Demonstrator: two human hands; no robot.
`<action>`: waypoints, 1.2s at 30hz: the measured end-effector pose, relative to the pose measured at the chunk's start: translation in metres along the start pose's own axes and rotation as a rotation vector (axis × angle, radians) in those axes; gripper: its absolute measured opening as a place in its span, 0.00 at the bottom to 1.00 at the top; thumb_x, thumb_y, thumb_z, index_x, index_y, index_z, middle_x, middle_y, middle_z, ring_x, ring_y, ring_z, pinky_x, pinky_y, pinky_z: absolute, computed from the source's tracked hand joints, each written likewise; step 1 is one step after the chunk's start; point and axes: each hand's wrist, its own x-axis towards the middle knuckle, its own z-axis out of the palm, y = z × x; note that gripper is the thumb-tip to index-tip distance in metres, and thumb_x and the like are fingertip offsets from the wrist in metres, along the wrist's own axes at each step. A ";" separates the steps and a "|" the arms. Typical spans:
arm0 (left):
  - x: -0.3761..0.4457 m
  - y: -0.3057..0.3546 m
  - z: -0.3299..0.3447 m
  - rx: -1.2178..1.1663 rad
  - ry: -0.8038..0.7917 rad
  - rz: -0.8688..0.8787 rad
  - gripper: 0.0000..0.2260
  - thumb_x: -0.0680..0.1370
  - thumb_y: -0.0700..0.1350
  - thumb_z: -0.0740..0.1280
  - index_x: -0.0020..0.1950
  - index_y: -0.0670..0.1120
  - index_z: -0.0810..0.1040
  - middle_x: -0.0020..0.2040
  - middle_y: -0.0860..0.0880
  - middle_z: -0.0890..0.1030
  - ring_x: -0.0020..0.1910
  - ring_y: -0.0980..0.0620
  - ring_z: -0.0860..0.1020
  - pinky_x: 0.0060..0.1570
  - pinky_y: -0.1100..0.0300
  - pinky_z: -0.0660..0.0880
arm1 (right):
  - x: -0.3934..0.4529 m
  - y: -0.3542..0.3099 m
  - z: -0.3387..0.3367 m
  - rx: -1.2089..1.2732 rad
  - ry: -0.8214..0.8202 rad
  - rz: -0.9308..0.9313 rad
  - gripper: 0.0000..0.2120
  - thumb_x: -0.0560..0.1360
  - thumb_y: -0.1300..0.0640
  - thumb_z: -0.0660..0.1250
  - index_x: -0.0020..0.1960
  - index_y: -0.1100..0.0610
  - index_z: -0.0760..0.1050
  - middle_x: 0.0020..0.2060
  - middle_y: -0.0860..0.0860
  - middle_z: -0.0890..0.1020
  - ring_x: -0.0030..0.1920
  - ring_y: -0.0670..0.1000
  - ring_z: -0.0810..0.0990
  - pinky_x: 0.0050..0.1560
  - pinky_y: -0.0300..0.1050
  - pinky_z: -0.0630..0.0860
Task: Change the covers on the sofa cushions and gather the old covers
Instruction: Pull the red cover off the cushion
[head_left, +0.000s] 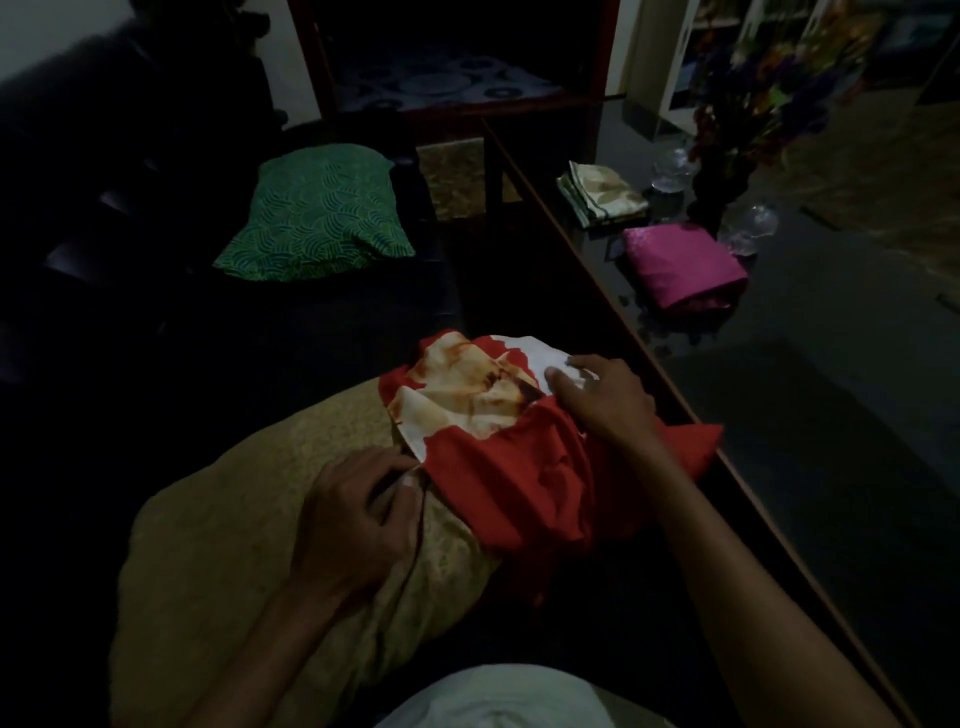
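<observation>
Pinching red cover (511, 483), left hand (358, 519), right hand (605, 400) curled

I was looking into a dim home living room. A dark sofa (104, 249) held a green patterned cushion (317, 213), a glossy dark coffee table (810, 332) carried folded covers (602, 200) and a vase of flowers (748, 109), and white shelves (691, 47) stood at the back.

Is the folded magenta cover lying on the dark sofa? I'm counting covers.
No, the folded magenta cover lies on the dark glossy table, beside a folded cream floral cloth.
</observation>
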 end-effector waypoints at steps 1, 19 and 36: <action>0.007 -0.001 -0.005 -0.039 0.001 -0.034 0.06 0.76 0.47 0.65 0.50 0.49 0.81 0.46 0.57 0.81 0.47 0.62 0.77 0.49 0.68 0.71 | 0.002 -0.005 0.000 0.006 0.010 -0.004 0.27 0.73 0.32 0.65 0.67 0.45 0.78 0.64 0.53 0.80 0.65 0.58 0.78 0.68 0.61 0.71; 0.070 -0.084 0.009 0.213 0.029 -0.451 0.07 0.80 0.50 0.64 0.42 0.54 0.75 0.36 0.58 0.76 0.39 0.52 0.77 0.34 0.57 0.68 | 0.018 -0.051 0.055 -0.193 -0.010 -0.188 0.11 0.71 0.41 0.66 0.42 0.45 0.85 0.39 0.45 0.85 0.48 0.52 0.82 0.54 0.55 0.77; 0.015 -0.043 -0.043 0.028 0.041 -0.141 0.10 0.80 0.53 0.63 0.47 0.52 0.83 0.43 0.58 0.82 0.43 0.61 0.79 0.41 0.56 0.78 | 0.052 -0.090 0.082 -0.390 -0.092 -0.654 0.25 0.78 0.38 0.53 0.30 0.51 0.72 0.27 0.47 0.76 0.34 0.53 0.78 0.59 0.56 0.70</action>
